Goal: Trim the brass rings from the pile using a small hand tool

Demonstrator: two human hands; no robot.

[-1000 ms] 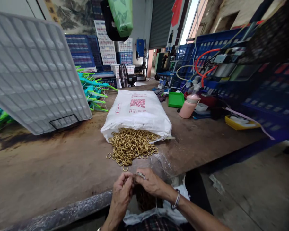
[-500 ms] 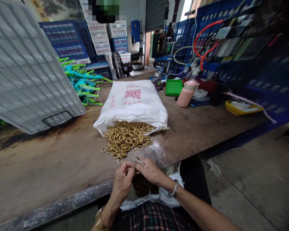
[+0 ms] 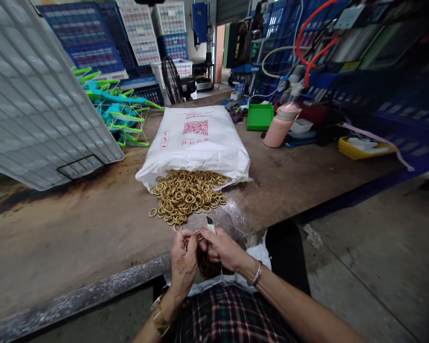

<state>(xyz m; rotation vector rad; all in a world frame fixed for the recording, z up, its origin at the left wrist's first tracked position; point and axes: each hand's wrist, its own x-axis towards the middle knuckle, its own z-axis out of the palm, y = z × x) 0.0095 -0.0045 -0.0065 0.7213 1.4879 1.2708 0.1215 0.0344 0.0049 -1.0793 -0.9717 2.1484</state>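
Through the head camera I see the fingers of the left hand (image 3: 182,264) pinched on the edge of one brass-coloured ring (image 3: 198,235), held in the air between the two hands. The fingers of the right hand (image 3: 229,251) are closed around a small knife (image 3: 210,226) and meet the ring's other side; I cannot tell whether they grip it too. Half a second ago the blade slanted left; now it points more nearly upright, dark against the surface (image 3: 103,228), and the ring shows clearly at the fingertips.

Just below the hands is a dim cluster of what look like more rings (image 3: 208,267), too dark for me to make out well. Just beyond the fingertips, a heap of rings (image 3: 184,197) spills from the mouth of a white sack (image 3: 214,143), lying as it did before.

My view has tipped downward, so more of the plaid shirt (image 3: 225,317) and the gold-coloured watch (image 3: 159,315) shows. Farther out, a pale crate (image 3: 50,114) leans at left; a pink bottle (image 3: 279,129) and green tray (image 3: 260,117) sit at right.
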